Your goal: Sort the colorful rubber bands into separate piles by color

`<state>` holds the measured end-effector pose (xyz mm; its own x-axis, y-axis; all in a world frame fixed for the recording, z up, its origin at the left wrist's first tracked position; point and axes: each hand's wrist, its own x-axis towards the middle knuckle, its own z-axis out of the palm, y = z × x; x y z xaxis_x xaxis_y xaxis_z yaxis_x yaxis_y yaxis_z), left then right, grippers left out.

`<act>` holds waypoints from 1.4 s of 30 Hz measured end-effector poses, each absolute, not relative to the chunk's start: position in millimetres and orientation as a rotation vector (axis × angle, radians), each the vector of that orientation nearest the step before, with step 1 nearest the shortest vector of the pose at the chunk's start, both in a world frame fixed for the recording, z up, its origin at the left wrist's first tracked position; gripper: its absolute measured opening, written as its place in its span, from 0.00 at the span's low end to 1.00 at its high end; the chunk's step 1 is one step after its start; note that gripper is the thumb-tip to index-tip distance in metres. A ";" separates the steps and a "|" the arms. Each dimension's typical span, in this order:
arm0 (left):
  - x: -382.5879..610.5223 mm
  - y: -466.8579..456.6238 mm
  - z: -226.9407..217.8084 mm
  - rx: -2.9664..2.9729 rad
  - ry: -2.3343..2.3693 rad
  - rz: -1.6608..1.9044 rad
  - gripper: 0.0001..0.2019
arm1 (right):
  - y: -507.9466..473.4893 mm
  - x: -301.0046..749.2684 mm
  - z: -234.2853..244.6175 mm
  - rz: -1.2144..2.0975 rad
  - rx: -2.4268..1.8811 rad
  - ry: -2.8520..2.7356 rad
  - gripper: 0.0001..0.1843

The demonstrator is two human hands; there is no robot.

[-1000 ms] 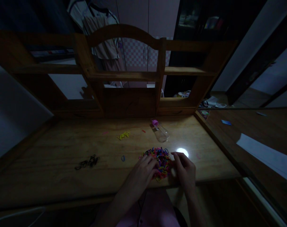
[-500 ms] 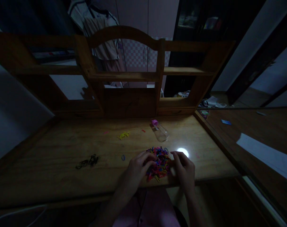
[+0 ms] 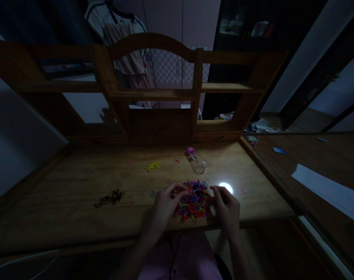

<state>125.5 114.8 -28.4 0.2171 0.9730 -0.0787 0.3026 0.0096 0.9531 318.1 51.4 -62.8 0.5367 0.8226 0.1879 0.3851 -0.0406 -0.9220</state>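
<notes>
A heap of small multicoloured elastic bands point(image 3: 195, 199), red, blue, purple and yellow, lies near the desk's front edge. My left hand point(image 3: 167, 198) is at its left side, thumb and forefinger brought together in a pinch over the heap's edge; whatever is between the fingertips is too small to make out. On the right side my right hand point(image 3: 228, 204) rests close to the heap, fingers loosely stretched and slightly bent, with no band seen in them. A single blue band point(image 3: 152, 193) lies left of my left hand.
Farther back are a yellow band cluster point(image 3: 153, 166), a short red piece point(image 3: 177, 161) and a clear bottle point(image 3: 199, 165) with a pink cap, on its side. Black bands point(image 3: 109, 198) lie to the left. A wooden shelf point(image 3: 153, 93) stands along the desk's back.
My left hand has drawn back slightly to the left and up from the heap, baring more of its left side, and its fingers have come together. My right hand has barely moved.
</notes>
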 end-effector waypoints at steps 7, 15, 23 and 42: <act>120.8 116.9 -26.1 1.634 1.178 0.960 0.04 | 51.3 317.6 -60.7 0.484 -1.644 -1.038 0.15; 113.4 107.8 -19.1 1.653 1.134 1.050 0.10 | 41.9 301.9 -48.6 0.463 -1.566 -1.407 0.08; 100.4 112.9 -47.5 0.684 0.887 1.116 0.10 | 38.6 282.4 -51.2 0.349 -1.704 -1.579 0.07; 108.0 99.1 -25.9 0.194 0.522 0.893 0.15 | 51.5 290.1 -34.3 0.604 -1.523 -1.152 0.13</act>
